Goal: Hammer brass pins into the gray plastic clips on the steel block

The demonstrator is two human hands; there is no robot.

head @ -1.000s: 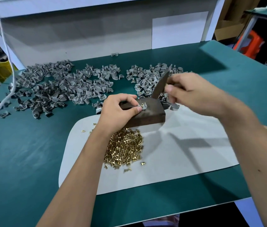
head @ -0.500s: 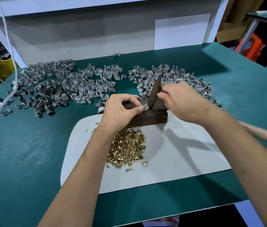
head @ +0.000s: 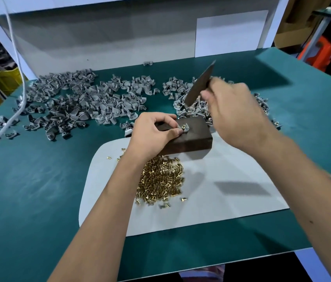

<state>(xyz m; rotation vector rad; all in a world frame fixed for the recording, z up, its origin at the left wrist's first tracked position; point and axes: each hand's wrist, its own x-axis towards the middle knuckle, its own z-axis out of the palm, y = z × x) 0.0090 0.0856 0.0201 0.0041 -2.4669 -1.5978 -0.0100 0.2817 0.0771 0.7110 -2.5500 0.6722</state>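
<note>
While the left hand [head: 155, 132] pinches a gray plastic clip [head: 183, 129] with an upright brass pin [head: 183, 126] on the dark rectangular steel block [head: 193, 135] at frame centre, the right hand [head: 234, 112] grips a dark metal hammer [head: 199, 84] raised above.

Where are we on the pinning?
Done: can't tell; the right clip pile shows some brass. In hand: left hand pinches a clip with upright pin on the steel block; right hand holds the hammer raised. Left: the large left clip pile and brass pin heap.

Left hand [head: 152, 133] pinches clip [head: 183, 129] on block [head: 193, 137]; right hand [head: 233, 115] grips raised hammer [head: 198, 86].
</note>
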